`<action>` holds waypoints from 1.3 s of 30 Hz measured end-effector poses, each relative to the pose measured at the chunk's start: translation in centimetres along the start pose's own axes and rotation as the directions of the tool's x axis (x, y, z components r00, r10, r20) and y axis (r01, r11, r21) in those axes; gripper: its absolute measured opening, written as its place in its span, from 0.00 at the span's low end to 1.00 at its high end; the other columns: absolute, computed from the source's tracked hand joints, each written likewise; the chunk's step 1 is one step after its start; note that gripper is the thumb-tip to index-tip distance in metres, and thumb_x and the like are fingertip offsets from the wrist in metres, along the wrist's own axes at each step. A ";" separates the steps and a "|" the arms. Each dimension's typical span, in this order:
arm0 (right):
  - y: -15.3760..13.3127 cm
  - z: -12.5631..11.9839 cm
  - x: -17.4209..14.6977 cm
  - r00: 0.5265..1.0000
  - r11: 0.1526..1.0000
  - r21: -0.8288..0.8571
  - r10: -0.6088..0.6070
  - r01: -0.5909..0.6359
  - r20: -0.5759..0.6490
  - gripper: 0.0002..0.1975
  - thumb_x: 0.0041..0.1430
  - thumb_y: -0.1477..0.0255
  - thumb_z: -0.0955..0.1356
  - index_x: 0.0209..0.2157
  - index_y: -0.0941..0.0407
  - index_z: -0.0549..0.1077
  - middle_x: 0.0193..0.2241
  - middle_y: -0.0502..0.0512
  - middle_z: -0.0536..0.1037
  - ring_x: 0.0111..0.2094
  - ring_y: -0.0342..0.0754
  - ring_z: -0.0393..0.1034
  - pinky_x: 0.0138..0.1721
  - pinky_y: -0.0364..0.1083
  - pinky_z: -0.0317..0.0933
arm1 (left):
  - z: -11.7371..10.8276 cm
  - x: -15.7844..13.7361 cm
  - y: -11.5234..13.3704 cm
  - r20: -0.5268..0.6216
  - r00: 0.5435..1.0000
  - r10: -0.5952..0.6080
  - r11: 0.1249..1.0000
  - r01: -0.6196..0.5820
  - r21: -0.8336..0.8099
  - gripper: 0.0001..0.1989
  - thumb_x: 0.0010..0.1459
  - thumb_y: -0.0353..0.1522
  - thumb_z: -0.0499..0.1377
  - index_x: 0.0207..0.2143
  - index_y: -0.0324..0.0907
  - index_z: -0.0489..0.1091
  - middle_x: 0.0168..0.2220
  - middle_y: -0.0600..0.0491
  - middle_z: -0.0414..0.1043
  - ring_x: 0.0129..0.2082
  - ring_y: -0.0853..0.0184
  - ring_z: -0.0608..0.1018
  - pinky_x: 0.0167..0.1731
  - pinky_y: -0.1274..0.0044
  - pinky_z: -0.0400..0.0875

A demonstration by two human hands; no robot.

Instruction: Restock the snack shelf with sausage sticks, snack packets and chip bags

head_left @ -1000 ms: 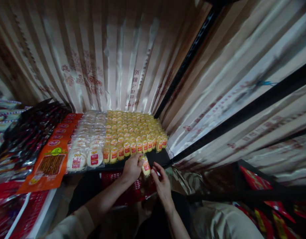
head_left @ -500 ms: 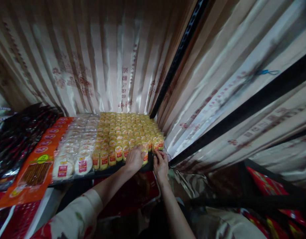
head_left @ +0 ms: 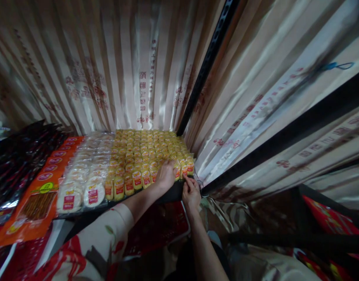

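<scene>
**Yellow packet point(head_left: 177, 174) at the shelf's front edge, toward the right corner**

The packet stands in the front row on the black shelf point(head_left: 175, 191), partly covered by the left hand point(head_left: 167, 174). Left fingers bend over its top and left side; whether they grip or merely rest, cannot tell. The right hand point(head_left: 191, 193) is half curled, fingertips at the base of the neighbouring packet point(head_left: 184, 168); pinch or light touch, cannot tell.

Risk (judged): a sideways push could tip the neighbour or crowd the row; a packet caught by the wrist could drop over the front edge toward the red item point(head_left: 160, 228) below.

Room: a bare strip runs along the front edge under the hands. The right corner is tight, with the curtain point(head_left: 217, 128) and black rail point(head_left: 255, 152) close by. Leftward, white round packs point(head_left: 94, 193) fill the shelf to its front edge.
</scene>
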State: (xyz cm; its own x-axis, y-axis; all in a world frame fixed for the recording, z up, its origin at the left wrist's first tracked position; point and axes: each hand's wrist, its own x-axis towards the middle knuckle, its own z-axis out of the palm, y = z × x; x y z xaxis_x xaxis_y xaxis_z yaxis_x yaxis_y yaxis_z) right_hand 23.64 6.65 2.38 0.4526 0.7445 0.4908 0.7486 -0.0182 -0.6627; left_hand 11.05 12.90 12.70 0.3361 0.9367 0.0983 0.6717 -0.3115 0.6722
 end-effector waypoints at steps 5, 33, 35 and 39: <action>-0.1 0.1 0.2 0.999 0.999 0.030 0.044 -0.043 -0.025 0.20 0.58 0.68 0.58 0.44 0.56 0.77 0.36 0.58 0.72 0.38 0.47 0.67 0.42 0.47 0.63 | 0.7 0.5 0.2 0.023 1.000 0.013 0.998 -0.014 0.064 0.14 0.60 0.28 0.52 0.47 0.38 0.68 0.48 0.45 0.69 0.45 0.63 0.74 0.44 0.76 0.69; -1.2 0.2 0.5 0.993 0.993 0.036 0.116 -0.116 -0.001 0.21 0.56 0.59 0.62 0.45 0.59 0.71 0.38 0.59 0.72 0.33 0.47 0.66 0.38 0.47 0.63 | 5.3 -4.9 -3.1 0.116 0.965 0.235 0.957 -0.250 0.146 0.19 0.63 0.25 0.40 0.55 0.37 0.57 0.54 0.41 0.60 0.51 0.61 0.70 0.46 0.71 0.71; -1.0 0.3 0.5 0.995 0.995 0.037 0.091 -0.089 -0.041 0.23 0.56 0.59 0.63 0.48 0.59 0.69 0.40 0.61 0.71 0.35 0.48 0.66 0.40 0.48 0.64 | 5.4 -4.9 -3.3 0.110 0.966 0.234 0.956 -0.249 0.153 0.19 0.63 0.25 0.40 0.55 0.37 0.57 0.55 0.41 0.61 0.53 0.61 0.69 0.48 0.71 0.70; -1.1 0.5 0.5 0.998 0.999 0.024 0.047 -0.046 -0.033 0.23 0.57 0.60 0.62 0.50 0.56 0.70 0.44 0.61 0.69 0.42 0.50 0.66 0.42 0.49 0.64 | 5.4 -4.8 -3.4 0.112 0.958 0.263 0.950 -0.277 0.142 0.18 0.64 0.25 0.40 0.54 0.37 0.59 0.55 0.42 0.63 0.55 0.61 0.68 0.52 0.70 0.67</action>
State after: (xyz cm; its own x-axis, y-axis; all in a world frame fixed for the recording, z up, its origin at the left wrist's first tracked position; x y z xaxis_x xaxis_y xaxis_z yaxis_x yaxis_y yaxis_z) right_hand 22.83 7.38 3.14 0.5028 0.7204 0.4777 0.7150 -0.0361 -0.6982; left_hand 10.76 8.61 5.98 0.5723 0.7980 0.1889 0.6387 -0.5782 0.5076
